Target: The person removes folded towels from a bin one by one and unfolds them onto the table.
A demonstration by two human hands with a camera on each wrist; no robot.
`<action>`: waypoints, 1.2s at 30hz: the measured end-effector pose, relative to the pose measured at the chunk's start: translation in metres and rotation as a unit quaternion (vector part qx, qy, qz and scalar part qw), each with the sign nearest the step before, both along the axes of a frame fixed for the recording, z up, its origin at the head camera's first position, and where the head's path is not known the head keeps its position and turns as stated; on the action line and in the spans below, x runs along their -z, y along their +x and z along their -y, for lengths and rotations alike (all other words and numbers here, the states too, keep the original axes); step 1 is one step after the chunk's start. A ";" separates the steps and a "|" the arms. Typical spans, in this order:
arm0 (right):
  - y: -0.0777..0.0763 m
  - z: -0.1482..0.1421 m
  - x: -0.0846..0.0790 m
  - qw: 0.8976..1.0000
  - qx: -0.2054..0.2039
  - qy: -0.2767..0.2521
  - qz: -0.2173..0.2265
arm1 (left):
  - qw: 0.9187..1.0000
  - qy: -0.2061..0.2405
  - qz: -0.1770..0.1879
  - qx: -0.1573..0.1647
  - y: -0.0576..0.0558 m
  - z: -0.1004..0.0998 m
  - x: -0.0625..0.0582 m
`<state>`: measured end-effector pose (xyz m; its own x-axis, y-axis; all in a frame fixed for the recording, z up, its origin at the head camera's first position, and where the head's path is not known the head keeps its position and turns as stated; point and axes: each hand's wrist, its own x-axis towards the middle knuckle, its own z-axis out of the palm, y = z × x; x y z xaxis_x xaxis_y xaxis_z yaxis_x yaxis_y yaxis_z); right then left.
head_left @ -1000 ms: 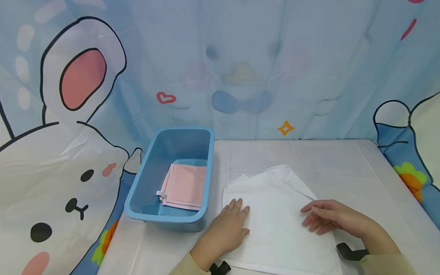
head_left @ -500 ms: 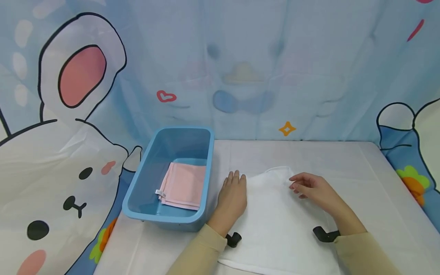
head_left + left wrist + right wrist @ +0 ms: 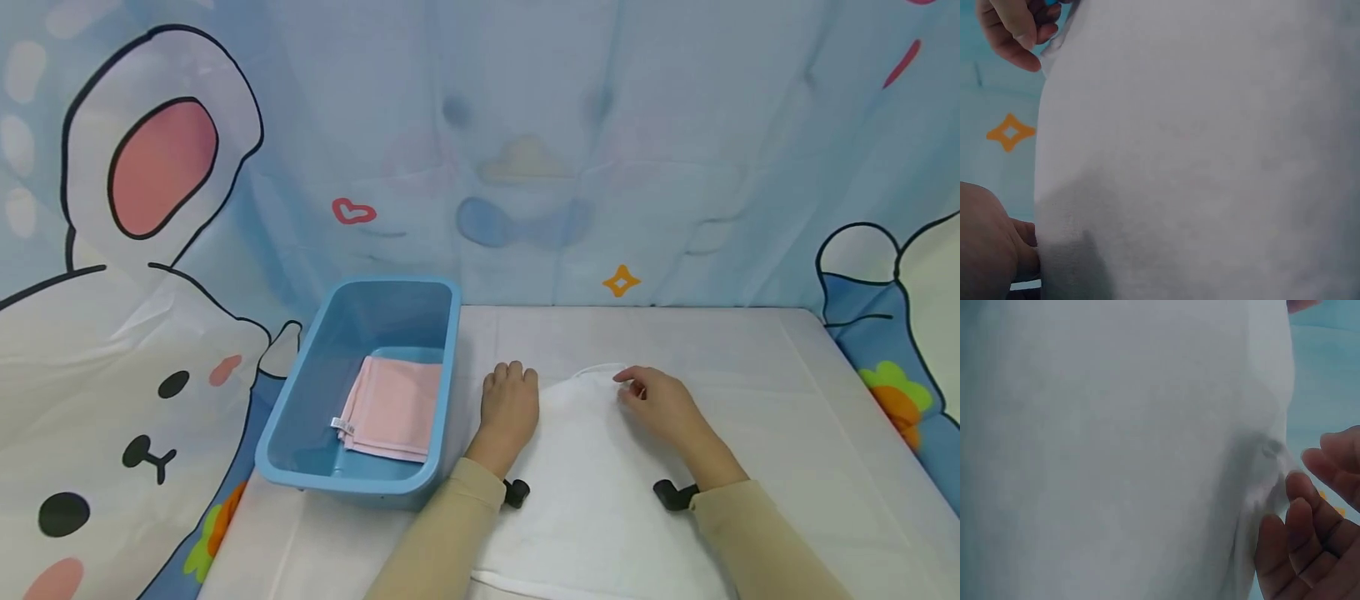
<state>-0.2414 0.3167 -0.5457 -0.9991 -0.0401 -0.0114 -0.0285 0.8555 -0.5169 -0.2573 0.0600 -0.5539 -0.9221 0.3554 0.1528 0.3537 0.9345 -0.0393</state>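
On the white table point(image 3: 750, 367), a white cloth point(image 3: 600, 467) is lying spread before the person — the left hand point(image 3: 508, 408) is curling its fingers round the cloth's far left corner, the right hand point(image 3: 654, 402) pinching the far edge. Beside it, a blue bin point(image 3: 300, 417) is holding a folded pink cloth point(image 3: 390, 408).

On the table point(image 3: 750, 367), both hands hold the far edge of a white cloth point(image 3: 592, 483), left hand point(image 3: 510, 404) at ten o'clock, right hand point(image 3: 656, 400) at one; a blue bin point(image 3: 300, 417) with a pink cloth point(image 3: 390, 408) stands at nine.
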 end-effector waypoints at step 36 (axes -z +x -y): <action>-0.013 -0.023 -0.009 0.997 0.076 0.003 0.003 | 0.995 0.018 -0.008 -0.101 -0.020 -0.001 -0.006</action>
<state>-0.2543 0.3394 -0.5365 -0.9936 0.1117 -0.0176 0.1049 0.8525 -0.5121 -0.2777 0.0607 -0.5474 -0.9717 0.1571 0.1767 0.1581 0.9874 -0.0084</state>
